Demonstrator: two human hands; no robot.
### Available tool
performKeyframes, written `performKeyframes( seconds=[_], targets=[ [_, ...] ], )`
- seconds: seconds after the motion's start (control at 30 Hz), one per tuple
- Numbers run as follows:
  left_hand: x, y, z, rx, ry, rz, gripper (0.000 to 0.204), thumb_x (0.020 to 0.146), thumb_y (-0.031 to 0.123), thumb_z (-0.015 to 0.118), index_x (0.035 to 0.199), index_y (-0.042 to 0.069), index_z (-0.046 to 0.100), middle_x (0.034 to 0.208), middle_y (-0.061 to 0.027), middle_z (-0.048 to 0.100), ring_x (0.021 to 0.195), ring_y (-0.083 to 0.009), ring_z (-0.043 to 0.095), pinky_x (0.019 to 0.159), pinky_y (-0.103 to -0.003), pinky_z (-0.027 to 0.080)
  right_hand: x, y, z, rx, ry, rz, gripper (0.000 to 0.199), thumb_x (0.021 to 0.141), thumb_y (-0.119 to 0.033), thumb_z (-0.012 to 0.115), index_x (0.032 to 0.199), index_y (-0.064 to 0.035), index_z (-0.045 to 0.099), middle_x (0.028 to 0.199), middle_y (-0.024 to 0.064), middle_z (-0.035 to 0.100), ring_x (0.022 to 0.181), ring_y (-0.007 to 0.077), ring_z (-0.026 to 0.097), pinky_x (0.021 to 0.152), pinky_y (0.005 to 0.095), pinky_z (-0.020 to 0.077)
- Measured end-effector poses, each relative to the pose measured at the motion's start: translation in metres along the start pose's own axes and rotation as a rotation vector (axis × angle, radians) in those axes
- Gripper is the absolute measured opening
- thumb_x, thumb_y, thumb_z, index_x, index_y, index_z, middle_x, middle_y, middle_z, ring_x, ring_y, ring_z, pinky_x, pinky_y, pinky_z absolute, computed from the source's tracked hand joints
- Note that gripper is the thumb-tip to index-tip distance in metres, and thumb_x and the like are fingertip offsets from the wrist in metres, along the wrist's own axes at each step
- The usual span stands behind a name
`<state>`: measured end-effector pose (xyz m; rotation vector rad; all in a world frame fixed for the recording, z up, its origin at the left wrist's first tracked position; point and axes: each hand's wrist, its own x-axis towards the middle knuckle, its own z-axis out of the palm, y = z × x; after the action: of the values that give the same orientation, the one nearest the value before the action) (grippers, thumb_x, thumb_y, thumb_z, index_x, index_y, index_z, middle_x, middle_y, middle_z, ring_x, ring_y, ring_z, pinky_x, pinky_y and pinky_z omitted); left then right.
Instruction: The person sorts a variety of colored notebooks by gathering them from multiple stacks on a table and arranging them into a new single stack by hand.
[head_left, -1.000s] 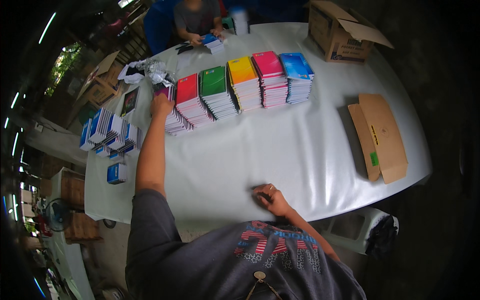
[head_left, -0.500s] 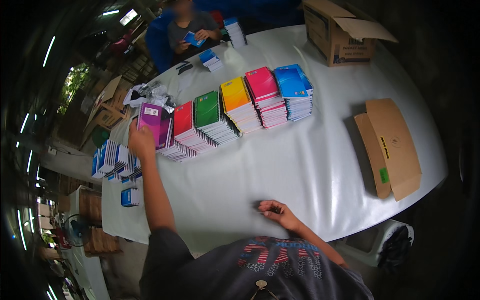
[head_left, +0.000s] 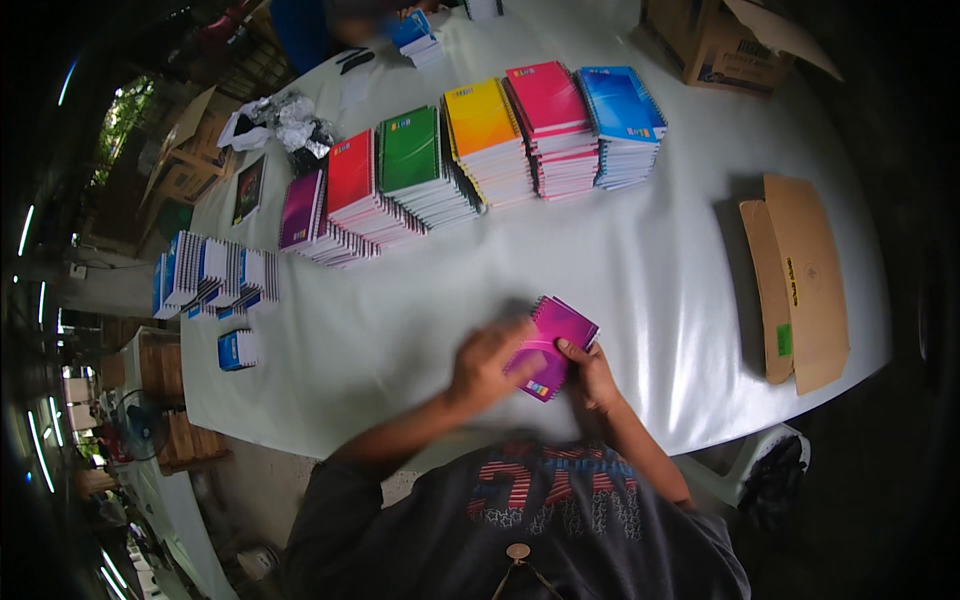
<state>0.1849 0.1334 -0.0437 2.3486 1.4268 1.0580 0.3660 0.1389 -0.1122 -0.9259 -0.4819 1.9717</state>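
A purple spiral notebook (head_left: 556, 340) is held above the table in front of me. My right hand (head_left: 592, 378) grips its right side, thumb on the cover and fingers beneath. At its left edge is my left hand (head_left: 490, 366), smeared by motion, so whether it grips the notebook is unclear. Beyond my hands, spiral notebooks stand in a row of stacks: purple (head_left: 302, 212), red (head_left: 352, 172), green (head_left: 410, 152), yellow (head_left: 482, 115), pink (head_left: 548, 97) and blue (head_left: 622, 105).
Small blue notebooks (head_left: 215, 268) are piled at the table's left edge, with a smaller bundle (head_left: 238, 349) nearer me. Crumpled plastic (head_left: 290, 122) lies behind the row. A flattened cardboard piece (head_left: 805, 285) rests at right; an open carton (head_left: 725, 45) stands far right. Another person sits across.
My left hand has come back from the purple stack to the middle, where a purple notebook now is. My right hand has closed on that notebook. The view has shifted.
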Motion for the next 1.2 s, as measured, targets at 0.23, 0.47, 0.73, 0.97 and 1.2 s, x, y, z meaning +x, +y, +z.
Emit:
performKeyframes(
  seconds=[0.23, 0.47, 0.73, 0.97, 1.2],
  targets=[
    [0.115, -0.133, -0.116, 0.544, 0.196, -0.152, 0.053, 0.078, 0.015, 0.068, 0.126, 0.001, 0.048, 0.127, -0.0172, 0.052, 0.121, -0.0319, 0.046, 0.101, -0.041, 0.035, 0.000, 0.002, -0.033, 0.346, -0.166, 0.283, 0.035, 0.085, -0.019, 0.063, 0.110, 0.0035, 0.055, 0.098, 0.0131, 0.064, 0.084, 0.0198, 0.065, 0.076, 0.0308, 0.0559],
    [0.094, -0.158, -0.156, 0.228, 0.211, -0.593, 0.044, 0.086, 0.014, 0.062, 0.126, 0.002, 0.050, 0.104, -0.0123, 0.065, 0.100, -0.0186, 0.061, 0.089, -0.035, 0.048, -0.007, -0.003, -0.011, 0.312, -0.029, 0.226, 0.036, 0.086, -0.011, 0.060, 0.116, 0.0046, 0.049, 0.102, 0.0158, 0.062, 0.089, 0.0233, 0.065, 0.079, 0.0355, 0.0572],
    [0.045, -0.045, -0.062, -0.648, 0.518, -0.444, 0.030, 0.085, 0.004, 0.061, 0.113, -0.003, 0.052, 0.105, -0.0126, 0.061, 0.098, -0.0235, 0.058, 0.086, -0.035, 0.048, -0.002, 0.011, -0.011, 0.158, -0.019, 0.102, 0.034, 0.084, -0.014, 0.066, 0.113, 0.0001, 0.055, 0.102, 0.0110, 0.064, 0.093, 0.0196, 0.064, 0.086, 0.0358, 0.0517],
    [-0.031, 0.012, 0.032, 0.006, -0.236, 0.135, 0.042, 0.068, 0.017, 0.074, 0.109, 0.013, 0.067, 0.123, -0.0086, 0.057, 0.117, -0.0263, 0.048, 0.097, -0.043, 0.034, -0.004, 0.016, -0.010, 0.380, -0.071, 0.083, 0.043, 0.092, -0.037, 0.054, 0.121, -0.0045, 0.052, 0.114, 0.0102, 0.060, 0.100, 0.0188, 0.060, 0.090, 0.0344, 0.0471],
    [0.037, -0.036, 0.007, 0.140, 0.086, 0.140, 0.043, 0.077, 0.022, 0.069, 0.115, 0.004, 0.059, 0.120, -0.0129, 0.057, 0.113, -0.0307, 0.051, 0.094, -0.045, 0.036, -0.005, 0.013, -0.014, 0.147, 0.032, 0.036, 0.035, 0.090, -0.028, 0.059, 0.114, -0.0038, 0.055, 0.107, 0.0088, 0.063, 0.095, 0.0195, 0.063, 0.087, 0.0331, 0.0502]
  ],
)
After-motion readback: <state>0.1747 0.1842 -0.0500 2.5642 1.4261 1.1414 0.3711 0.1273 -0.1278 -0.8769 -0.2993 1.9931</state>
